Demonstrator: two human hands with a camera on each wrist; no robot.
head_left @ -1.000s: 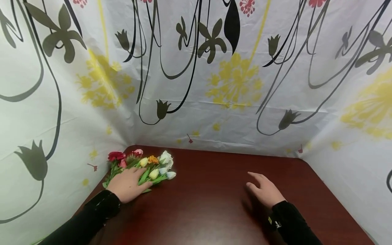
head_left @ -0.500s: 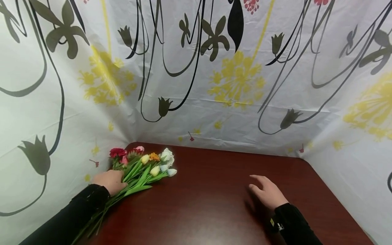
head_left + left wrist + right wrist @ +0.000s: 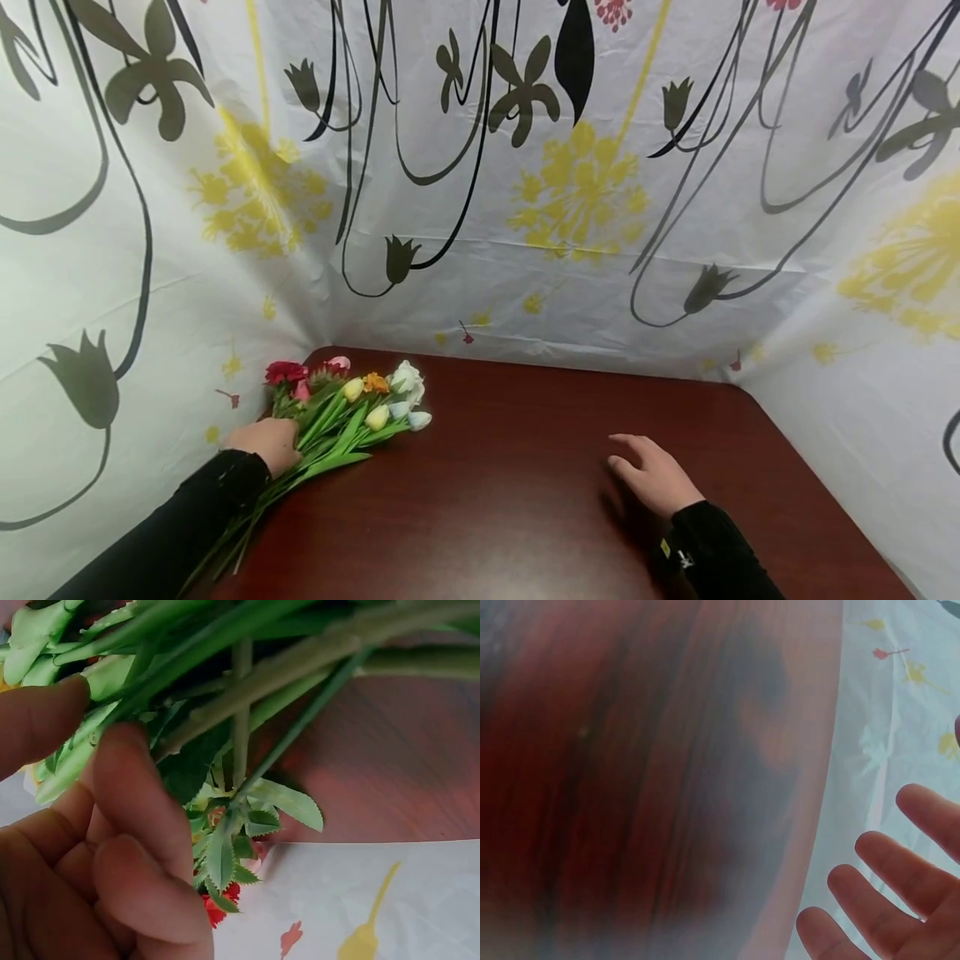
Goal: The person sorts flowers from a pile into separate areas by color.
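Left hand [image 3: 264,442] seemingly pinches flower stems [image 3: 300,664], blooms [image 3: 353,390] just beyond it; right hand [image 3: 656,477], fingers apart.

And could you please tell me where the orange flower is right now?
In the head view, the orange flower is left of centre, between a yellow tulip and a white flower, beyond the left hand.

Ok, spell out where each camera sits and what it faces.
Head: on the head, facing forward and down at table, cloth and bouquet; left hand, right hand and sleeves show.
Left wrist: worn there, facing stems; left fingers show.
Right wrist: worn there, facing table and cloth; right fingers show.
Shared: head and left wrist both see the bouquet.
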